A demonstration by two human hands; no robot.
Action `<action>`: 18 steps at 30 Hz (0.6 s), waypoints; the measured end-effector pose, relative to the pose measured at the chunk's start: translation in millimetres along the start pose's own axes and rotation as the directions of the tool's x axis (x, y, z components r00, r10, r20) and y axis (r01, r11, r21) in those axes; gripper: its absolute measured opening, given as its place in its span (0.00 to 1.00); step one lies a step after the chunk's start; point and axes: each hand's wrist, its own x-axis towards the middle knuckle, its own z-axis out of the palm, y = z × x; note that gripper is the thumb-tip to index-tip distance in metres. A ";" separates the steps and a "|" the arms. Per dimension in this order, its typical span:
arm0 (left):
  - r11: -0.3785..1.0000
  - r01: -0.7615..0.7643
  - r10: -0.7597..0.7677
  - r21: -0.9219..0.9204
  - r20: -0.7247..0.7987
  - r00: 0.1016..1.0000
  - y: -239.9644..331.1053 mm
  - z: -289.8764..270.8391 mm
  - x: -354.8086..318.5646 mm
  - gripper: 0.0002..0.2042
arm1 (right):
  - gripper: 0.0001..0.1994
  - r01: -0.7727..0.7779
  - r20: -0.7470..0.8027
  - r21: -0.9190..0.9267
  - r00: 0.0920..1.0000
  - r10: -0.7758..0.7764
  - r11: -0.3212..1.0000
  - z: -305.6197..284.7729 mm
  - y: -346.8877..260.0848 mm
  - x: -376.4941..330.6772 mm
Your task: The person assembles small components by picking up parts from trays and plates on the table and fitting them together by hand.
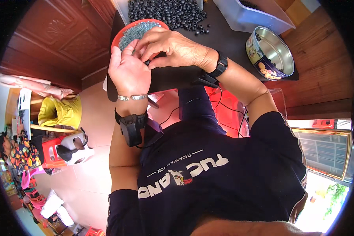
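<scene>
My left hand (129,71) is turned palm up beside a red bowl (115,39) of small grey-blue translucent beads (139,32). Its thumb and fingers are stretched out, some hidden behind the other hand. Over that palm, my right hand (173,49) has its fingers bent together in a pinch. A small black bead (147,62) shows at its fingertips. Beyond the bowl lies a heap of larger black beads (165,15), some spilling out of a clear container onto the dark table (224,41).
A round tin (251,49) with a few black beads inside stands at the table's right. Behind it is a translucent plastic box (259,19). Thin black cables (177,108) hang below the table edge. A red stool (53,153) stands on the floor at left.
</scene>
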 end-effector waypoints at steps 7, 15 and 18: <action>0.984 0.044 -0.056 0.174 0.064 0.996 0.7 -23.9 0.5 0.18 | 0.11 -0.034 -0.039 0.305 0.998 0.048 0.952 -3.4 5.6 -2.5; 0.984 0.029 -0.053 0.178 0.131 0.990 -14.0 -22.6 -7.9 0.11 | 0.10 -0.104 -0.042 0.429 0.990 0.135 0.897 -5.5 5.7 -7.1; 0.979 0.019 -0.045 0.201 0.128 0.991 -14.7 -24.8 -10.1 0.11 | 0.11 -0.111 -0.025 0.434 0.991 0.135 0.894 -6.4 3.5 -6.6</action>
